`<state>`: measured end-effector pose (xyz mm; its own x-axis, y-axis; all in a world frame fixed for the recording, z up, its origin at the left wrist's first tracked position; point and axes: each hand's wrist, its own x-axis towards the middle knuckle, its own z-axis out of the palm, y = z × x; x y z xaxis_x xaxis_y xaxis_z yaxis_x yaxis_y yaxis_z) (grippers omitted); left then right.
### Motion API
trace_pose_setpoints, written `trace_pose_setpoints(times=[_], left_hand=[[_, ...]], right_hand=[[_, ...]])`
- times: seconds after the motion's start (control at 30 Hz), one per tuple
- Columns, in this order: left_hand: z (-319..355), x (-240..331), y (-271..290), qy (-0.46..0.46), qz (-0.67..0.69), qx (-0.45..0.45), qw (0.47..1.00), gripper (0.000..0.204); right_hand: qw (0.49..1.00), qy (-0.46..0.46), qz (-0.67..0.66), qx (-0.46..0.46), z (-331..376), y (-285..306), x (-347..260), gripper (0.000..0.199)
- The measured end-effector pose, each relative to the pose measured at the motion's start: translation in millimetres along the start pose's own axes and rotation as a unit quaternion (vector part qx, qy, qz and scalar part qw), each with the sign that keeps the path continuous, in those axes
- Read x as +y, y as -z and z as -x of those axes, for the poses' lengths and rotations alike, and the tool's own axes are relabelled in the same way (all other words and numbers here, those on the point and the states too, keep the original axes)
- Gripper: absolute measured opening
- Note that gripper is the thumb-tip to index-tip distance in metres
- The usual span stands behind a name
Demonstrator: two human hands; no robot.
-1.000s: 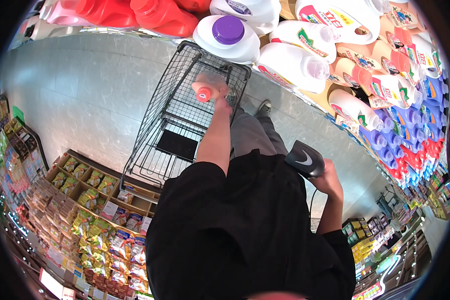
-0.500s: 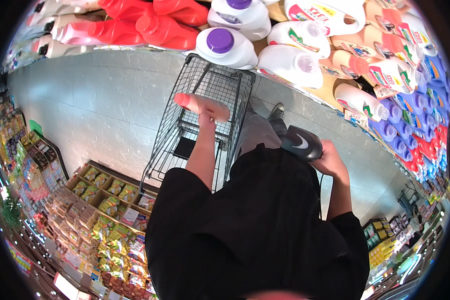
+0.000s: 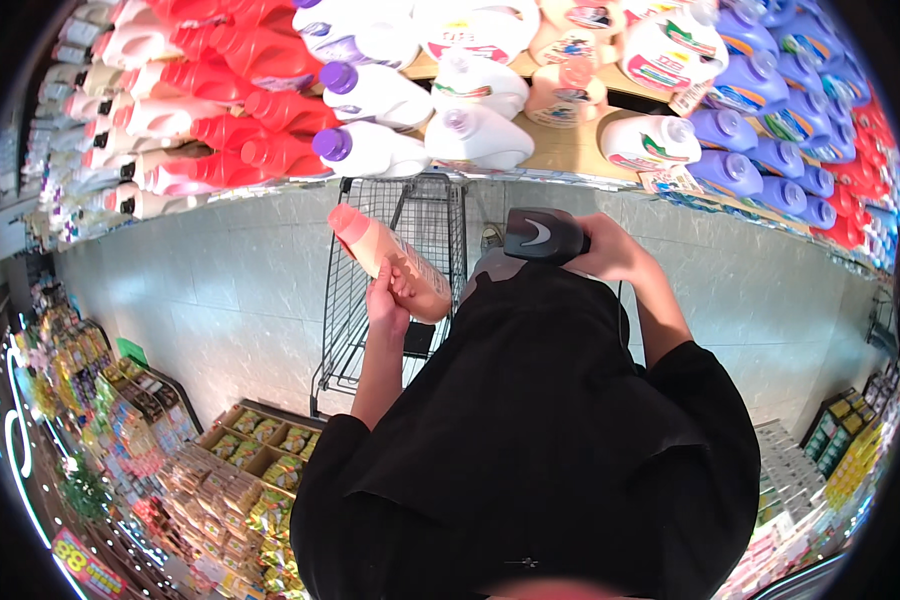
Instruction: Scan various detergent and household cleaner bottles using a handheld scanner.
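My left hand (image 3: 390, 292) is closed round the body of a peach-coloured plastic bottle (image 3: 378, 240) with a coral cap. The bottle tilts over the wire shopping cart (image 3: 438, 215), its cap pointing up and to the left. Printing shows on the bottle's right side. My right hand (image 3: 610, 248) grips a smooth dark grey object (image 3: 532, 236) with a pale curved mark, held in front of my body. Its exact kind is unclear, and a thin dark cord hangs below that hand. Part of the cart is hidden by my left arm and the bottle.
Ahead, a shelf (image 3: 560, 150) carries rows of red bottles (image 3: 270, 150), white bottles (image 3: 480, 135) and blue bottles (image 3: 725, 170). Behind on the left stands a display box of packaged goods (image 3: 255, 425). Grey tiled floor (image 3: 210, 270) lies between. A shoe (image 3: 491, 237) shows beside the cart.
The bottle in my left hand has come nearer and turned, so its printed side shows. My right hand has shifted left and up, still gripping the dark object. The view has turned toward the shelf.
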<state>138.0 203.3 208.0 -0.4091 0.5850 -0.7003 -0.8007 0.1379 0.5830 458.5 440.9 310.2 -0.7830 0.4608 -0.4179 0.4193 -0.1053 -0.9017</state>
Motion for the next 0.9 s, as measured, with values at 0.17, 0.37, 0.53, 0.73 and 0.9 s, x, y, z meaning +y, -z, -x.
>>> trace_pose_setpoints(times=[0.17, 0.37, 0.53, 0.73, 0.9], left_hand=[[36.6, 2.1, -78.7, -0.069, -0.158, -0.106, 0.979, 0.025], [74.3, -2.7, -171.6, -0.106, -0.131, -0.232, 0.958, 0.026], [75.7, -10.0, -232.8, -0.115, -0.046, -0.389, 0.913, 0.036], [79.2, -7.4, -296.3, -0.129, -0.05, -0.471, 0.871, 0.034], [85.9, -8.2, -327.0, -0.139, -0.06, -0.5, 0.853, 0.035]], right_hand=[[0.996, 0.062, -0.012, 0.064, 36.7, 39.2, 49.8, 0.042], [0.984, 0.093, -0.02, 0.148, 90.8, 94.0, 83.7, 0.039], [0.969, 0.137, -0.02, 0.205, 121.3, 133.5, 99.0, 0.038], [0.941, 0.232, 0.045, 0.24, 137.7, 162.6, 92.0, 0.034], [0.93, 0.259, 0.083, 0.246, 144.0, 173.3, 79.3, 0.037]])
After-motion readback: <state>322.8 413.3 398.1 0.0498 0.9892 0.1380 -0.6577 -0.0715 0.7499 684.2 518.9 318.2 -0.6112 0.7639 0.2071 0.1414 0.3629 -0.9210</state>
